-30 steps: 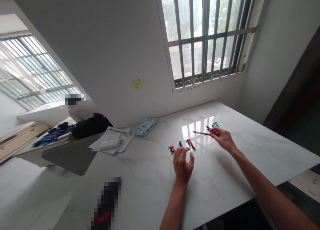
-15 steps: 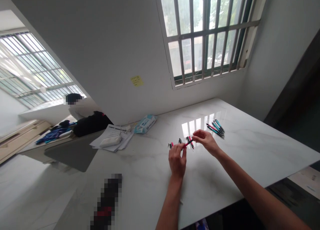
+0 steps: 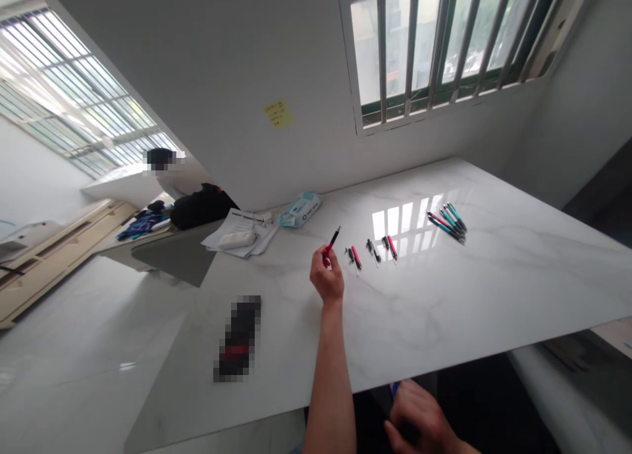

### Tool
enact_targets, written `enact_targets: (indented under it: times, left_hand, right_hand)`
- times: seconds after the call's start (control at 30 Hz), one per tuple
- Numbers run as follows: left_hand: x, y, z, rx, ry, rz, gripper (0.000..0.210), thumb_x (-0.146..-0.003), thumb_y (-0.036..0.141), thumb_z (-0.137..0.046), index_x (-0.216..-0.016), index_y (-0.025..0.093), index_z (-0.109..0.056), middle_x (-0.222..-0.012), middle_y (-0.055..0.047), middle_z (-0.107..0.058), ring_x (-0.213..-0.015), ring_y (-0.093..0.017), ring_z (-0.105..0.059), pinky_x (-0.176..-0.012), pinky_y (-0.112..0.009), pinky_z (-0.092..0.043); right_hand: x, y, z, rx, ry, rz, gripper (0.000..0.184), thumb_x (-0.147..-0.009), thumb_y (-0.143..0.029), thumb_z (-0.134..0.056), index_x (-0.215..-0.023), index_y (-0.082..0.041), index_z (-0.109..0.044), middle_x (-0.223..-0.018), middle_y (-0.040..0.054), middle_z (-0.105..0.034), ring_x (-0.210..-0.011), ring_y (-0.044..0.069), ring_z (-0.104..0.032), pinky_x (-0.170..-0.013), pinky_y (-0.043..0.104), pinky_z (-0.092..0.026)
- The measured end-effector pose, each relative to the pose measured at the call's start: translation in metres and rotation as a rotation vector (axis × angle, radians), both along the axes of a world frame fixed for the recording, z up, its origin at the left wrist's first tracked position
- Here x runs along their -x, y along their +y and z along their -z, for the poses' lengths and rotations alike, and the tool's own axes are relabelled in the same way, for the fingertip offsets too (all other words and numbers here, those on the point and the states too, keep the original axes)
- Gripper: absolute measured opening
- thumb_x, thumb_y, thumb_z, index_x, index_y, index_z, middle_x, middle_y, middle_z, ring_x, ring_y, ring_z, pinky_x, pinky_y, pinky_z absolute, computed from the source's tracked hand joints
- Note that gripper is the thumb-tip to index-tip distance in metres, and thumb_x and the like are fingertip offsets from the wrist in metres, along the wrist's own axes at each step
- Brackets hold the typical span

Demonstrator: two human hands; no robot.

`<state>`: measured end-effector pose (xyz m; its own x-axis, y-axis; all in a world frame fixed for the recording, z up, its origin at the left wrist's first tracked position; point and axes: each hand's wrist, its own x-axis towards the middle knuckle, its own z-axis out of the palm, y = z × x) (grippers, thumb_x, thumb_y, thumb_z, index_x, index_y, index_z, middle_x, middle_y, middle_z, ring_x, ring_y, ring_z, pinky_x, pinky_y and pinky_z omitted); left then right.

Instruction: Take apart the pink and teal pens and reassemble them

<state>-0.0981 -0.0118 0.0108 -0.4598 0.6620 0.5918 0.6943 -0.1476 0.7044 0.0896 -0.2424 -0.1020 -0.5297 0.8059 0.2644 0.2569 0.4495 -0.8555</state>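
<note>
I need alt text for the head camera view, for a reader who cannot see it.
The left hand holds a red pen up over a white marble table. Pen parts and a bunch of teal pens lie beyond it; the right hand is below the table edge.

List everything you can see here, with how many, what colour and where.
red and black pen: one, held up in the left hand
disassembled red and black pen parts: several, in a row on the table middle
teal and red pens: a small bunch, far right of the table
white marble table: one, fills the foreground
blue wet-wipes pack: one, by the wall
white paper stack: one, left of the wipes, with a white object on top
yellow sticky note: one, on the wall
black bag: one, on the next table
barred window: one, top right
another person: one, far left
left hand: gripping the pen
right hand: below the table edge; whether it holds anything is unclear
</note>
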Motion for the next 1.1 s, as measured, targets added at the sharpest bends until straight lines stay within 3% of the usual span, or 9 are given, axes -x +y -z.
enact_targets:
  times: [0.13,0.2,0.23,0.4,0.63,0.8,0.87,1.0,1.1]
  left_hand:
    - [-0.003,-0.005,-0.002,-0.012,-0.033,-0.005,0.025,-0.101,0.037,-0.053,-0.109,0.018,-0.068,-0.099,-0.008,-0.074,-0.085,-0.017,-0.068,-0.078,-0.025,-0.053]
    - [-0.003,-0.007,-0.002,-0.002,-0.039,-0.021,0.025,-0.101,0.036,-0.052,-0.109,0.018,-0.067,-0.098,-0.007,-0.074,-0.084,-0.017,-0.068,-0.077,-0.025,-0.052]
    - [-0.004,-0.008,-0.002,0.005,-0.038,-0.035,0.025,-0.101,0.036,-0.051,-0.109,0.019,-0.067,-0.097,-0.007,-0.074,-0.084,-0.016,-0.068,-0.077,-0.024,-0.052]
    - [-0.006,-0.008,-0.003,0.029,-0.027,-0.054,0.026,-0.101,0.037,-0.048,-0.106,0.019,-0.066,-0.093,-0.006,-0.074,-0.079,-0.016,-0.067,-0.074,-0.024,-0.050]
    - [-0.010,-0.005,-0.001,0.056,0.013,-0.038,0.025,-0.100,0.035,-0.048,-0.106,0.019,-0.066,-0.091,-0.005,-0.073,-0.080,-0.017,-0.066,-0.077,-0.024,-0.049]
    - [-0.018,-0.002,-0.004,0.085,0.054,-0.032,0.024,-0.098,0.039,-0.050,-0.095,0.019,-0.065,-0.076,-0.001,-0.065,-0.069,-0.015,-0.058,-0.072,-0.024,-0.045]
    - [-0.023,-0.001,-0.006,0.113,0.095,-0.013,0.022,-0.095,0.040,-0.054,-0.090,0.020,-0.063,-0.069,0.002,-0.058,-0.064,-0.014,-0.052,-0.069,-0.023,-0.042]
    - [-0.036,0.003,-0.009,0.147,0.176,0.002,0.024,-0.091,0.042,-0.055,-0.081,0.021,-0.058,-0.061,0.005,-0.046,-0.058,-0.014,-0.043,-0.063,-0.024,-0.037]
    - [-0.044,0.007,-0.010,0.183,0.220,0.036,0.029,-0.088,0.046,-0.055,-0.074,0.021,-0.052,-0.058,0.005,-0.043,-0.057,-0.014,-0.040,-0.061,-0.025,-0.033]
  right_hand:
    - [-0.055,0.001,0.029,0.499,0.005,0.373,0.034,-0.085,-0.061,-0.060,-0.078,-0.030,-0.073,-0.077,0.0060,-0.074,-0.076,0.033,-0.073,-0.072,0.048,-0.060]
    - [-0.081,0.015,0.040,0.596,0.021,0.644,0.044,-0.080,-0.067,-0.059,-0.083,-0.026,-0.075,-0.079,0.0105,-0.075,-0.084,0.039,-0.073,-0.073,0.050,-0.060]
    - [-0.091,0.023,0.046,0.632,0.016,0.705,0.045,-0.079,-0.067,-0.058,-0.083,-0.026,-0.075,-0.076,0.0111,-0.075,-0.083,0.039,-0.073,-0.071,0.049,-0.060]
    - [-0.107,0.045,0.070,0.647,0.035,0.785,0.040,-0.075,-0.063,-0.057,-0.080,-0.026,-0.073,-0.070,0.0104,-0.072,-0.082,0.038,-0.072,-0.069,0.048,-0.059]
    - [-0.110,0.034,0.092,0.721,0.034,0.730,0.050,-0.078,-0.072,-0.053,-0.062,-0.025,-0.060,-0.060,0.0086,-0.066,-0.065,0.032,-0.068,-0.059,0.042,-0.054]
    - [-0.104,0.019,0.084,0.737,0.087,0.665,0.050,-0.081,-0.069,-0.056,-0.080,-0.021,-0.071,-0.085,0.0125,-0.075,-0.087,0.035,-0.072,-0.074,0.042,-0.056]
    - [-0.093,0.012,0.076,0.739,0.059,0.520,0.046,-0.085,-0.062,-0.056,-0.090,-0.019,-0.073,-0.094,0.0114,-0.077,-0.093,0.033,-0.071,-0.081,0.040,-0.055]
    - [-0.071,0.007,0.058,0.730,-0.106,0.067,0.026,-0.084,-0.038,-0.067,-0.100,-0.021,-0.077,-0.096,0.0038,-0.078,-0.086,0.023,-0.070,-0.073,0.028,-0.050]
    - [-0.065,0.014,0.048,0.708,-0.206,-0.073,0.026,-0.082,-0.030,-0.070,-0.106,-0.025,-0.079,-0.100,0.0010,-0.079,-0.087,0.020,-0.070,-0.070,0.024,-0.047]
